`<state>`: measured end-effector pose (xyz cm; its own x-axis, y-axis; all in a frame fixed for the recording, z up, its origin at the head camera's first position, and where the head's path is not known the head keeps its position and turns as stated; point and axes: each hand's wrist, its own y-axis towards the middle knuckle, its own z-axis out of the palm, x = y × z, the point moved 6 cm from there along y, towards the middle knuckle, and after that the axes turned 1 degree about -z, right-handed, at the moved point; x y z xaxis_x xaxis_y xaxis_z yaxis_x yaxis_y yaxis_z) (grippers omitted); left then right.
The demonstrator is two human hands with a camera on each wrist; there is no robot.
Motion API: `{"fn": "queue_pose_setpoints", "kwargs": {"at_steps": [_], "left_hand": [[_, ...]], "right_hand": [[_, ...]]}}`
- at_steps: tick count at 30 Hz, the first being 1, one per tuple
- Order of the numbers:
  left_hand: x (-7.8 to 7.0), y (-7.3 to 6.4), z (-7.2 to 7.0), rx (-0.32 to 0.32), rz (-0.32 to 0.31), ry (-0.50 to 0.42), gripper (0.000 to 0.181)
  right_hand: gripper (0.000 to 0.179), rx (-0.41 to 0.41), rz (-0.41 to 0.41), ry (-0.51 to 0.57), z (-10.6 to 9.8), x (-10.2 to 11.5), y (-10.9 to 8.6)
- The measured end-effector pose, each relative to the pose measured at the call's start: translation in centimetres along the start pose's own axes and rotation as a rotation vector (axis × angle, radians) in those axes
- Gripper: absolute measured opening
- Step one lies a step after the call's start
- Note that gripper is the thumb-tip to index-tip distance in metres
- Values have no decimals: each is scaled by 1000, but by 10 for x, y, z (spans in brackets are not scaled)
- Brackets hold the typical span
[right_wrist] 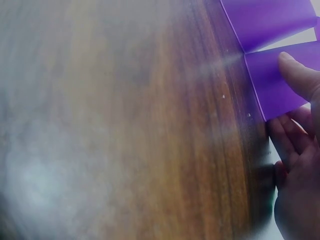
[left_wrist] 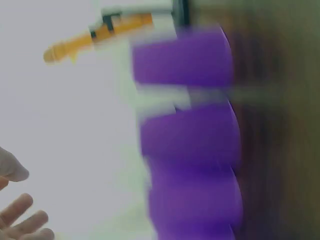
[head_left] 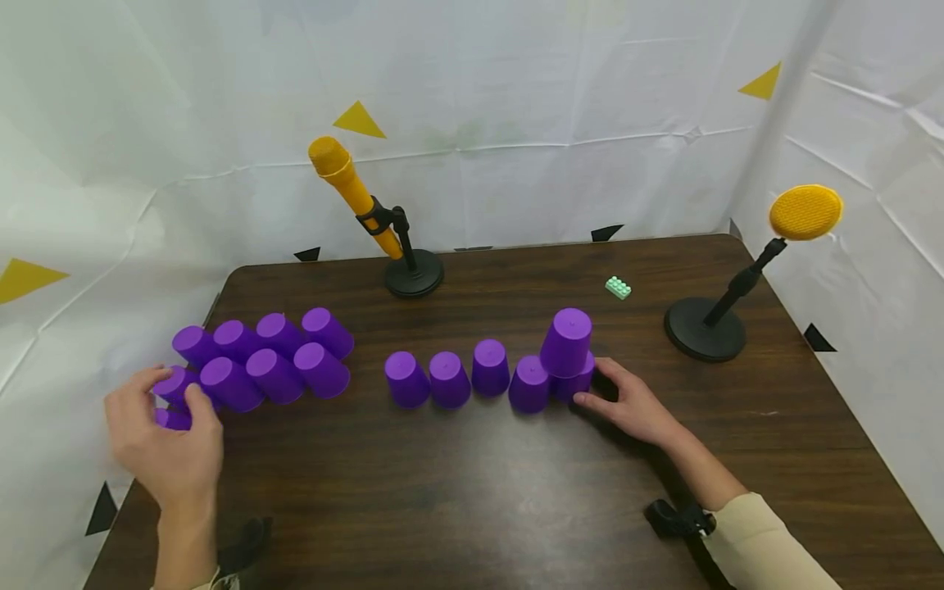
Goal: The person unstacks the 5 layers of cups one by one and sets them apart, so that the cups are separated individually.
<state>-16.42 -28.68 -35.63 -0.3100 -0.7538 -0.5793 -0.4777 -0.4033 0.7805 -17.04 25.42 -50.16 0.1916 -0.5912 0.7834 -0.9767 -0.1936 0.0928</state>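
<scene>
Purple cups stand upside down in a cluster [head_left: 274, 376] at the left of the table. My left hand [head_left: 165, 442] hovers around the cluster's near-left end, thumb and fingers spread apart about a purple cup [head_left: 174, 383]. The left wrist view shows these fingers [left_wrist: 22, 212] apart from the blurred cups [left_wrist: 190, 132]. In the middle, a short row of upturned cups [head_left: 449, 380] ends at the right in a lower cup [head_left: 575, 387] with an upper cup [head_left: 566, 344] on top. My right hand [head_left: 627, 406] grips the lower cup, its thumb [right_wrist: 297, 75] on the near side.
A yellow microphone [head_left: 354, 192] on a black stand rises at the back edge. At the right stands a round yellow microphone [head_left: 805, 212] on a black base [head_left: 705, 329]. A small mint-green toy brick [head_left: 618, 288] lies toward the back of the dark wooden table [head_left: 413, 508].
</scene>
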Motion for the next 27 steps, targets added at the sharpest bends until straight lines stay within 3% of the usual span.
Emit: {"fn": "queue_pose_setpoints", "kwargs": {"at_steps": [2,5,8,11,16,19,23,27], "left_hand": [[-31,-2,17,15,74,-136,22],[-78,-15,46,113,175,-322,18],[-114,-39,82,289,241,-469,17],[-144,-68,117,489,259,-563,24],[-189,-112,166,810,248,-588,45],[-207,-131,187,958,235,-571,56],[-221,-146,206,1052,217,-552,63],[-231,-154,219,1070,214,-550,61]], "right_hand": [[58,1,-1,-3,0,0,0],[58,-1,-4,-3,-1,2,0],[58,-5,-4,2,-1,2,0],[59,-5,-2,0,-1,1,1],[59,-5,-5,-3,0,1,2],[59,2,4,0,1,0,3],[59,9,14,-2,1,-1,2],[58,2,8,7,1,-1,1]]}}
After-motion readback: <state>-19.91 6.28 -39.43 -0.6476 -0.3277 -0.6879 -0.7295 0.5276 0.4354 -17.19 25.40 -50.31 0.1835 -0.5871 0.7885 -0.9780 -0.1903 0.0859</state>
